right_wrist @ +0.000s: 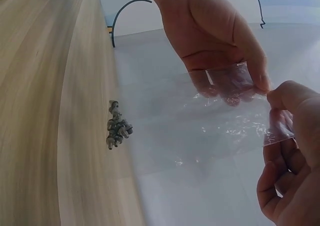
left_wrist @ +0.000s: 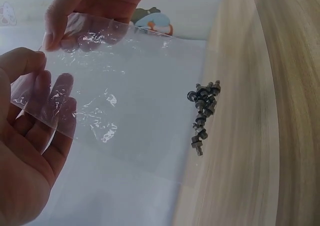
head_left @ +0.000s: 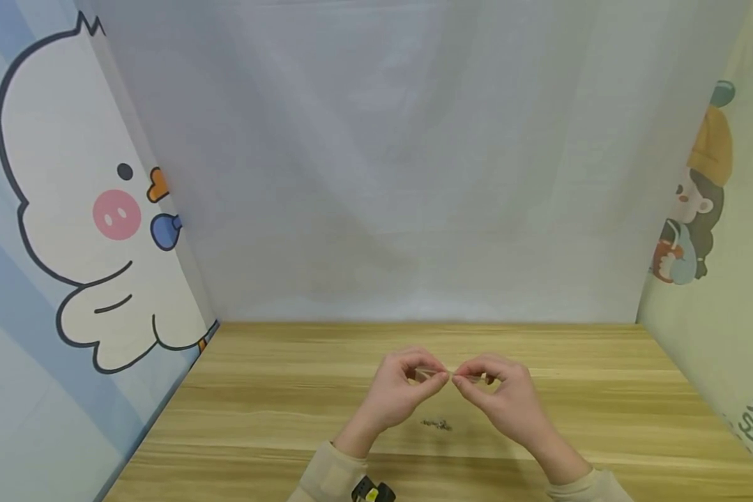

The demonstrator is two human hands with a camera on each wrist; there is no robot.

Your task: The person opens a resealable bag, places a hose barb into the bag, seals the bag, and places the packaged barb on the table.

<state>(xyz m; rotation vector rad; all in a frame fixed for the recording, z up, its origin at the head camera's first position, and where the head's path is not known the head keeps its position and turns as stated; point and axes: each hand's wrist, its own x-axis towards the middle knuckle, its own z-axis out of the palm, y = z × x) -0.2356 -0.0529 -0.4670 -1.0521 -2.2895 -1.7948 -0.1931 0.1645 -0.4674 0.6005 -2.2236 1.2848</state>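
Observation:
A clear plastic bag [left_wrist: 135, 101] hangs between the two hands, its top edge pinched at two spots close together. My left hand [head_left: 399, 388] pinches it between thumb and forefinger, the other fingers behind the film. Facing it, my right hand [head_left: 502, 394] grips the edge the same way; the fingertips nearly meet. Whether the bag's mouth is parted cannot be told. Below the hands is a small cluster of metal screw-like fittings [right_wrist: 117, 126], several pieces bunched together. They line up with the bag's lower end, but whether they are inside it or on the tabletop behind is unclear.
A wood-grain tabletop [head_left: 276, 390] lies under the hands. Behind it hangs a plain grey-white curtain [head_left: 414, 174]. Printed cartoon panels stand at the left and right sides. A dark band with a yellow detail [head_left: 373, 492] shows by the left sleeve.

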